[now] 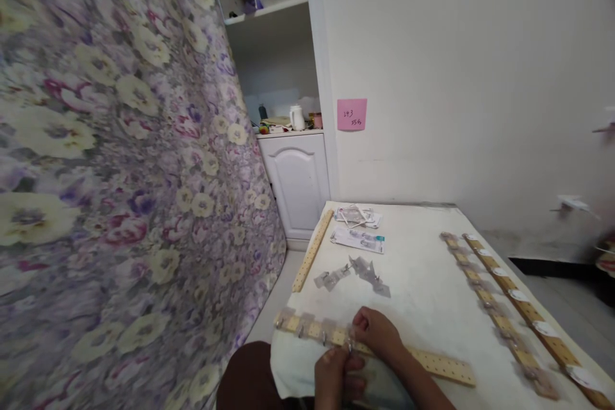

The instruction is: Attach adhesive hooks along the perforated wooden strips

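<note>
A perforated wooden strip [432, 364] lies across the near edge of the white table [432, 295], with several small clear packets [307, 327] hung along its left part. Both my hands meet over the middle of this strip. My right hand [379, 333] pinches a small clear piece at the strip. Just below it, my left hand [336, 378] has its fingers closed on the same spot. What sits between the fingers is too small to name.
Loose clear packets [358, 272] lie mid-table, with flat packages [359, 240] behind them. Another wooden strip [312, 250] lies on the left edge and two loaded strips [504, 307] on the right. A floral curtain [120, 173] hangs at left. A white cabinet [298, 179] and a pink note [352, 114] are beyond.
</note>
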Demonstrator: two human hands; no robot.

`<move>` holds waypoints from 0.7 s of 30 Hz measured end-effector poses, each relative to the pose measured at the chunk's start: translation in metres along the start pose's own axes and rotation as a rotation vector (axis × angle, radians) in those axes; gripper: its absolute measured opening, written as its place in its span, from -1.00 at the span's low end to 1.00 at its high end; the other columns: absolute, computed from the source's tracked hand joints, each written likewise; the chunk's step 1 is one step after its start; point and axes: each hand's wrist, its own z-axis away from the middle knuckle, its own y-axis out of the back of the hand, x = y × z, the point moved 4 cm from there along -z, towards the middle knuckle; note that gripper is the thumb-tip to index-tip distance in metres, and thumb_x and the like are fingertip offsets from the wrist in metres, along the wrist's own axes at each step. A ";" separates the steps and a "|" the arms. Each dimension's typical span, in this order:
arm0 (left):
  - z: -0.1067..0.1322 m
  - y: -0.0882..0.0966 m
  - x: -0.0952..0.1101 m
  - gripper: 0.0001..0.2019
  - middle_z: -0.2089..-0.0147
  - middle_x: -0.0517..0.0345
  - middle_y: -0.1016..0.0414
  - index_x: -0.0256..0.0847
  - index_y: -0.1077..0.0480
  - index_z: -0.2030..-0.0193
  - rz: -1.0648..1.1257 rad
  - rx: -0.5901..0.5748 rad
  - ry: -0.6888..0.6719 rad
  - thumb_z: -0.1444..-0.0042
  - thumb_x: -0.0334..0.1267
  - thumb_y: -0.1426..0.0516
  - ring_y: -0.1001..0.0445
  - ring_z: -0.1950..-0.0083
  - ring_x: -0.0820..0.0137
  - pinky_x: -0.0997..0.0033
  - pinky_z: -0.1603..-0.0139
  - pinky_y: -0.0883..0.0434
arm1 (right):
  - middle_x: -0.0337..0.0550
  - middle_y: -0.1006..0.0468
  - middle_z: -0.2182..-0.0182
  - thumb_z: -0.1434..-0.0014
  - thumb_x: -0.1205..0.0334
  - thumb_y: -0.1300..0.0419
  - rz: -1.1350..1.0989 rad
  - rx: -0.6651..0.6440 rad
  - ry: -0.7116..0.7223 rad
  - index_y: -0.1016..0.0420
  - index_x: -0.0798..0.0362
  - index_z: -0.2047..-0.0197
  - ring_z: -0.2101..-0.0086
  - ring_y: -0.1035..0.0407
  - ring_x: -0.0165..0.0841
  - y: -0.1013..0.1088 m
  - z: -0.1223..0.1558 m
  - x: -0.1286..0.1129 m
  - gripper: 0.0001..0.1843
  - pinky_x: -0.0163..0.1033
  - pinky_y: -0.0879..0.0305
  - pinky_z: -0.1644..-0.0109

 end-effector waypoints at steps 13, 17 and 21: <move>0.015 0.000 0.002 -0.77 0.58 0.13 -0.54 -0.22 -0.31 0.39 0.140 -0.066 -0.057 -0.02 -0.07 -0.08 -0.40 0.72 0.44 0.50 0.68 -0.25 | -0.20 -0.54 0.43 -0.07 0.20 -0.02 -0.060 0.237 0.094 -0.43 0.02 0.34 0.38 -0.41 -0.30 0.047 0.016 0.048 -0.81 -0.30 -0.27 0.26; 0.011 0.002 -0.002 -0.71 0.58 0.12 -0.54 -0.23 -0.32 0.37 0.171 -0.077 -0.055 0.02 -0.02 -0.13 -0.39 0.72 0.45 0.53 0.67 -0.23 | -0.18 -0.53 0.43 -0.07 0.17 0.00 -0.070 0.287 0.064 -0.44 0.03 0.34 0.37 -0.41 -0.29 0.062 0.013 0.065 -0.78 -0.28 -0.27 0.26; 0.005 0.004 -0.010 -0.64 0.61 0.16 -0.52 -0.23 -0.33 0.36 0.136 -0.082 -0.026 0.10 0.06 -0.18 -0.39 0.73 0.43 0.52 0.71 -0.21 | -0.13 -0.50 0.30 -0.02 0.19 -0.07 -0.038 0.375 0.044 -0.45 0.04 0.21 0.28 -0.41 -0.27 0.069 -0.001 0.069 -0.73 -0.26 -0.28 0.18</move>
